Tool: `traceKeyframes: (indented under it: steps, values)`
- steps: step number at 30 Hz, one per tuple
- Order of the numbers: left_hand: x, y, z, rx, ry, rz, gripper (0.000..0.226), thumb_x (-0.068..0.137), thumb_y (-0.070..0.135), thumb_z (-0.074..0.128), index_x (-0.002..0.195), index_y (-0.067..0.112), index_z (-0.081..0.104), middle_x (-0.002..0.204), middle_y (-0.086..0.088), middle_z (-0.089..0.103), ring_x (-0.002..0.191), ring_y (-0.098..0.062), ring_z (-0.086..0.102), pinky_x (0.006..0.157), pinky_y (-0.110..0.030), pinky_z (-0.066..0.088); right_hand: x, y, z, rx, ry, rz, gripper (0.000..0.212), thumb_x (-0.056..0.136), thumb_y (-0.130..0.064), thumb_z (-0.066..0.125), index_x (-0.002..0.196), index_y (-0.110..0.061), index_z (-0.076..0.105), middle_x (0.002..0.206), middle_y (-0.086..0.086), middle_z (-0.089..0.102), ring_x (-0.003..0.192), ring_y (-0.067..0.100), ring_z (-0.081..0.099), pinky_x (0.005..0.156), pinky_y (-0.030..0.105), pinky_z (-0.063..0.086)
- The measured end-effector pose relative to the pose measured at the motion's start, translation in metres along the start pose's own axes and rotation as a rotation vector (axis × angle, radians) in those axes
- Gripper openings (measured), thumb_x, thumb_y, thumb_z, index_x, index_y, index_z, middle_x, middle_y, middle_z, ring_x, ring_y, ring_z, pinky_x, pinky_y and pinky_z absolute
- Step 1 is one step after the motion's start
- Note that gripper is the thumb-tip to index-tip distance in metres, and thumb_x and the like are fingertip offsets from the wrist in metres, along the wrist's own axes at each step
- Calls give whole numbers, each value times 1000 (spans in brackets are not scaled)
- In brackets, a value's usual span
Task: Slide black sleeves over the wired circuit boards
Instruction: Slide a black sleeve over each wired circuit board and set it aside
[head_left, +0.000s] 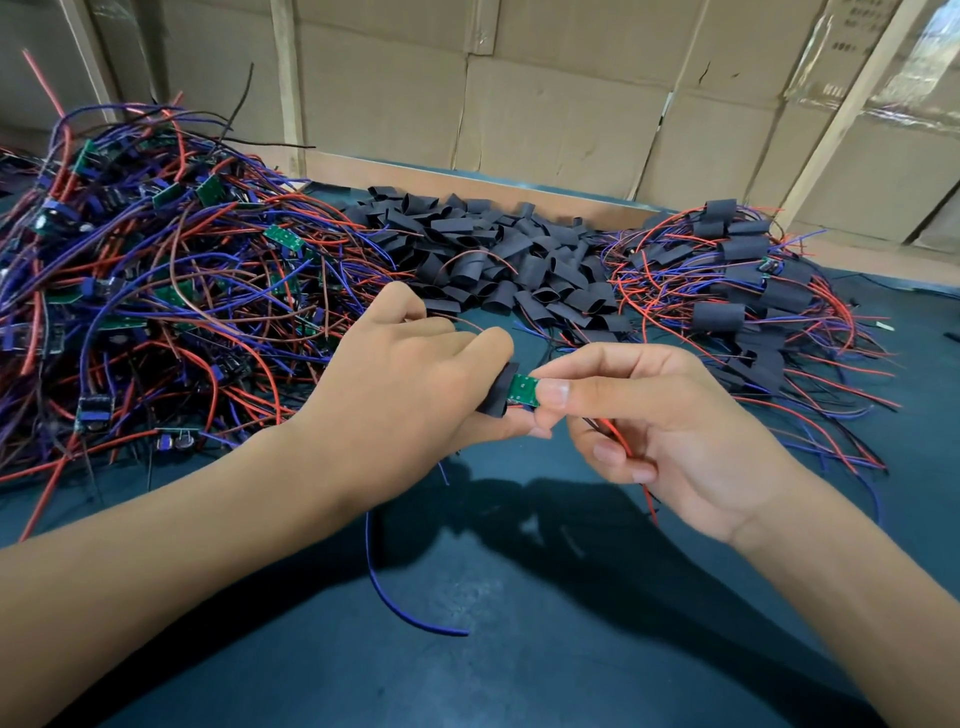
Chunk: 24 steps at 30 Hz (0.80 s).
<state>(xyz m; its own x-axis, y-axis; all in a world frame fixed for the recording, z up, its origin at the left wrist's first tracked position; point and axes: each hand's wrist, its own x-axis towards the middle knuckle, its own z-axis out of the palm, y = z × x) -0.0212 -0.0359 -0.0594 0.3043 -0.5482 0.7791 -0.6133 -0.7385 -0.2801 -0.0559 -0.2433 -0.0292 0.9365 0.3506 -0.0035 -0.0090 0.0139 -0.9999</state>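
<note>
My left hand (410, 384) grips a black sleeve (500, 393) just above the table's middle. Part of a small green circuit board (523, 391) sticks out of the sleeve's right end. My right hand (649, 415) pinches that exposed end of the board between thumb and forefinger. Red wires of the board run under my right palm, and a blue wire (395, 597) hangs down onto the mat. How far the board sits inside the sleeve is hidden by my left fingers.
A big tangle of bare wired boards (156, 291) fills the left. Loose black sleeves (498, 260) are heaped at the back middle. Sleeved boards (743, 291) lie piled at the right. The dark green mat (519, 649) lies under everything; cardboard boxes (571, 104) form the back wall.
</note>
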Motion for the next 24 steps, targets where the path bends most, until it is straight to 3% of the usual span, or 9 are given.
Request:
traceKeyframes:
  steps: [6,10,15,20,24]
  values:
    - [1,2,-1,-26,-43,-51,56,91,67,51,71,17,37,56,7,31,48,-24,33,68,-37,46,-1,-3,0,133,-106,163,4,76,-15,73,72,-16,75,71,-4,66,42,5,37,36,17,19]
    - [-1,0,-1,-62,-202,-158,71,82,80,38,74,10,49,49,0,44,45,-29,44,74,-41,47,-1,-9,-7,190,-18,210,6,68,-21,74,67,-15,73,72,-4,67,40,4,33,34,17,17]
    - [2,4,-7,-129,-172,-195,66,77,79,42,67,14,45,44,-1,43,46,-30,49,62,-27,10,-2,-10,-6,164,-43,217,9,65,-16,77,74,-17,75,75,-3,69,41,4,33,35,16,16]
    - [6,10,-13,-194,-180,-177,57,78,77,45,70,22,32,46,6,31,44,-27,47,62,-25,6,-2,-8,-1,139,-85,218,6,76,-21,71,73,-18,74,76,-5,68,41,3,35,34,15,18]
    - [5,12,-14,-205,-190,-174,54,77,78,43,69,25,34,42,2,42,45,-28,49,61,-26,5,0,-5,2,146,-70,205,7,75,-24,74,74,-17,75,77,-3,68,42,3,37,34,14,22]
